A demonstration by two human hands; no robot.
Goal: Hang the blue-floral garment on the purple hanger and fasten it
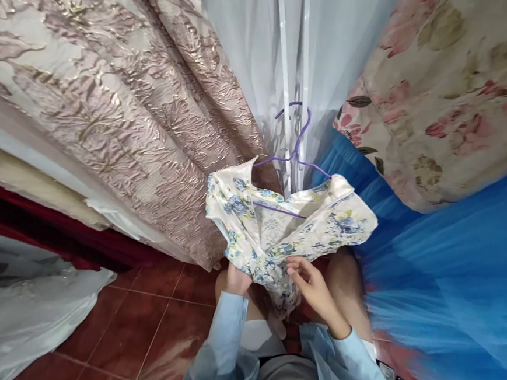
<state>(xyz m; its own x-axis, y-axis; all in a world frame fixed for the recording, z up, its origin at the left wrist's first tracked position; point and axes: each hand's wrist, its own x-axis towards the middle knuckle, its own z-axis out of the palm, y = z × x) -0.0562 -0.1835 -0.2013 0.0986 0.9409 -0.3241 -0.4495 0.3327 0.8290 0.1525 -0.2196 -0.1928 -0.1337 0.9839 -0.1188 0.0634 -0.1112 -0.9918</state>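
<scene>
A white sleeveless dress (238, 212) with blue and yellow-green flowers and a V neck hangs on a purple wire hanger (298, 152) in front of me. Its lower part gathers down between my legs. At the dress's left side, my left hand (238, 279) grips the waist, its fingers hidden behind the cloth. My right hand (311, 285) is at the front of the waist, with thumb and fingertips drawn close together on the fabric. The hanger's hook lies against white straps (284, 69) hanging from above.
A pink-gold brocade cloth (133, 98) hangs at the left, with dark red and white garments lower down. White sheer fabric (239, 31) hangs behind. At the right are a rose-print cloth (444, 105) and blue tulle (457, 276). The floor is red tile (139, 310).
</scene>
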